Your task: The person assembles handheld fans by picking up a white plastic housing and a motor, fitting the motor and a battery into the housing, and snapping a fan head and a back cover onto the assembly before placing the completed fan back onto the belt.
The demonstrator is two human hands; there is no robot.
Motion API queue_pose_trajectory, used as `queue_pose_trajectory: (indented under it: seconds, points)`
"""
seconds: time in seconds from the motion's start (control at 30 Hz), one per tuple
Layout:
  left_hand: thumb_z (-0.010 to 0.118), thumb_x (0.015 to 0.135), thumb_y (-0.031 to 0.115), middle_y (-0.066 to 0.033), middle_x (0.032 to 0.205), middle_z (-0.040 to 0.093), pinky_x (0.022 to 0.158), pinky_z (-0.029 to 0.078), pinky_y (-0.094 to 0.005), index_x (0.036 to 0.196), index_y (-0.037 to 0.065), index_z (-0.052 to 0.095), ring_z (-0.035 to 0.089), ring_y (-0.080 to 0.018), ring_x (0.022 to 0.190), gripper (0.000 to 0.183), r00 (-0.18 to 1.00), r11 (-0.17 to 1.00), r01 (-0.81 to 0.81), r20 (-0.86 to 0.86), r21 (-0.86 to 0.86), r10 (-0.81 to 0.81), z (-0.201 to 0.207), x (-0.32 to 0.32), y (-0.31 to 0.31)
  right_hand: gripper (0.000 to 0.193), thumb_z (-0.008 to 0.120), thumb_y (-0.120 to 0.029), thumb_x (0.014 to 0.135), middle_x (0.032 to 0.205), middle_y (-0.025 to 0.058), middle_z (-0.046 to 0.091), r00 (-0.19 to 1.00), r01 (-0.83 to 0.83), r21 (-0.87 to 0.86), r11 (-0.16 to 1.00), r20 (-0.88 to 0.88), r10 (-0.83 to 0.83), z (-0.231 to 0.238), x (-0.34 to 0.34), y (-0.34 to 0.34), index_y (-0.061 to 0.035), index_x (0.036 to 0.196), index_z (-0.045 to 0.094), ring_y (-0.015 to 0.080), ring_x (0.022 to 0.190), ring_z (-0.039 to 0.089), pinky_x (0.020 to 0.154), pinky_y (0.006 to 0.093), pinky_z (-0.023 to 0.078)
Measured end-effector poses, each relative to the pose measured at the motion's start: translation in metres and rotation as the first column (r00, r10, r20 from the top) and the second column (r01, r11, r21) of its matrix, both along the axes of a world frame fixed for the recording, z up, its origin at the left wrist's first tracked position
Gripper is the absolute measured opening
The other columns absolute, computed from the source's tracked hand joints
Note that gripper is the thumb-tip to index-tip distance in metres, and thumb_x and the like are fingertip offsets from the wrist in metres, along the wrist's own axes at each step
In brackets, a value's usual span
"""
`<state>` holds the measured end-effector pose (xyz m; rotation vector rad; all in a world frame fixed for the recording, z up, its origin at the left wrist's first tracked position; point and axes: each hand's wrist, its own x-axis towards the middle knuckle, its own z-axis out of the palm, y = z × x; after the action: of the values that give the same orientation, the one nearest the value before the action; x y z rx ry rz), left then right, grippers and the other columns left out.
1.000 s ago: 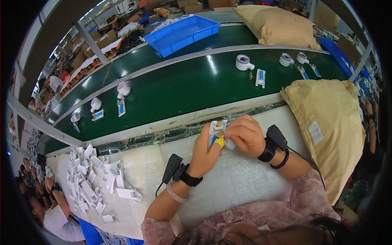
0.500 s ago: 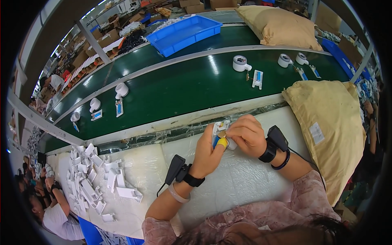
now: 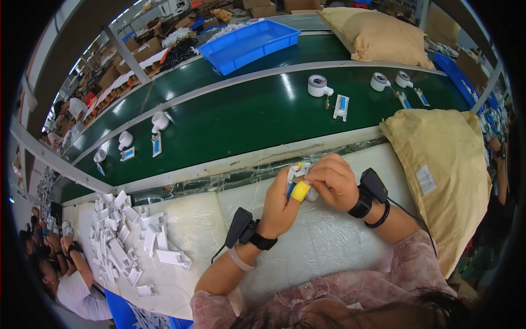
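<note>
Above the padded bench my left hand [image 3: 278, 211] grips a small white plastic housing [image 3: 292, 174] with a blue cylinder partly visible inside it. Yellow tape or a cover wraps the tip of my left thumb, which presses against the housing. My right hand [image 3: 335, 181] is closed in a pinch at the right side of the same piece. What its fingertips hold is too small and hidden to make out. To the left lies a heap of loose white plastic covers [image 3: 118, 249] on the bench.
Beyond the bench runs a green conveyor belt [image 3: 235, 129] carrying several white round-headed units [image 3: 318, 86] wired to pieces with blue cylinders. A blue tray [image 3: 252, 44] and a brown sack [image 3: 378, 38] lie behind it. Another large sack [image 3: 438, 175] stands at my right.
The units on the belt have shifted slightly to the left. My left thumb has turned a little, showing more of its yellow wrap. Both hands stay at the housing.
</note>
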<state>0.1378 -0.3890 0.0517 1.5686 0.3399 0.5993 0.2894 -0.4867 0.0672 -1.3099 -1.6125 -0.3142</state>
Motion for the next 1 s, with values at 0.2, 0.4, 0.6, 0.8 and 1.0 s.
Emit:
queue_pose_trajectory:
  seconds: [0.2,0.4,0.6,0.8,1.0]
  points:
    - [0.055,0.092,0.01,-0.0164,0.11,0.062,0.086,0.047,-0.0326,0.129,-0.001,0.047,0.061,-0.0251,0.099,0.039,1.0,1.0,-0.022,-0.002,0.021,0.022,-0.004,0.001,-0.001,0.026,0.075,0.001,0.068,0.086,0.0053,0.064,1.0,-0.001,0.0,1.0,0.006,0.001,0.0,0.0,0.0,-0.0075,0.091,0.067,0.0255,0.078,0.059,0.072,0.035,0.047]
    - [0.054,0.093,0.009,-0.0156,0.108,0.062,0.083,0.048,-0.0318,0.131,-0.001,0.046,0.062,-0.0237,0.095,0.04,0.999,0.996,-0.031,-0.029,0.086,0.033,-0.005,0.0,0.0,0.026,0.075,0.001,0.067,0.085,0.0053,0.063,1.0,0.0,0.008,1.0,0.013,-0.001,-0.001,-0.001,0.001,-0.0072,0.091,0.067,0.0261,0.077,0.059,0.071,0.035,0.047]
    - [0.053,0.094,0.009,-0.0154,0.102,0.063,0.076,0.05,-0.0318,0.127,-0.001,0.049,0.063,-0.0237,0.085,0.035,0.998,0.992,-0.055,-0.03,0.116,0.059,-0.009,0.002,-0.001,0.023,0.073,0.002,0.067,0.084,0.0058,0.062,1.0,0.001,0.006,1.0,0.005,-0.001,-0.002,-0.002,0.0,-0.0061,0.088,0.066,0.027,0.077,0.059,0.072,0.0355,0.047]
    - [0.047,0.097,0.012,-0.0108,0.08,0.063,0.058,0.049,-0.0288,0.115,0.0,0.054,0.061,-0.0192,0.064,0.023,0.997,0.981,-0.072,-0.027,0.182,0.078,0.001,0.003,0.002,0.021,0.072,-0.002,0.072,0.086,0.0065,0.063,1.0,0.024,-0.045,0.999,-0.016,-0.025,0.0,-0.006,0.001,-0.0054,0.092,0.065,0.0268,0.08,0.06,0.073,0.036,0.047]
    - [0.043,0.101,0.022,-0.0066,0.085,0.059,0.052,0.052,-0.0265,0.111,0.004,0.05,0.06,-0.0139,0.065,0.021,0.993,0.905,-0.069,0.056,-0.421,0.101,0.006,0.003,0.056,0.029,0.069,-0.009,0.082,0.103,0.0143,0.062,0.987,-0.036,-0.313,0.949,-0.162,-0.016,0.012,0.03,0.015,-0.0016,0.109,0.062,0.0317,0.094,0.061,0.084,0.0372,0.048]
